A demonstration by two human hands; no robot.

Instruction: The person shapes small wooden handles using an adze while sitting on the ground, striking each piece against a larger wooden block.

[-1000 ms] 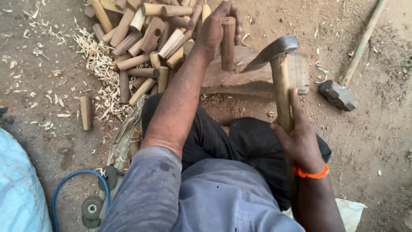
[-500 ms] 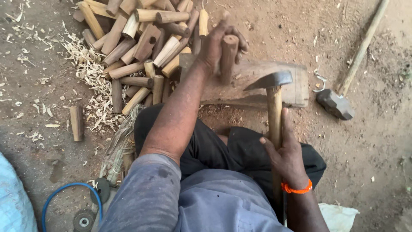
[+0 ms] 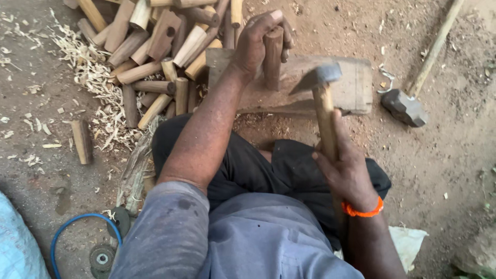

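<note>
My left hand (image 3: 256,44) grips a short round wooden billet (image 3: 273,59) and holds it upright on a flat wooden chopping block (image 3: 356,85) on the ground. My right hand (image 3: 346,170), with an orange band at the wrist, is closed around the wooden handle of a small axe (image 3: 323,103). The axe's dark metal head hangs just right of the billet, over the block, a little apart from the wood.
A heap of cut wooden sticks (image 3: 155,51) with pale shavings lies at the upper left. One stick (image 3: 81,140) lies alone further left. A sledgehammer (image 3: 405,106) rests right of the block. A blue hose (image 3: 77,227) and a disc tool sit at the lower left.
The axe has come down and moved left, from raised at the block's right end to close beside the billet. My left hand keeps holding the billet upright.
</note>
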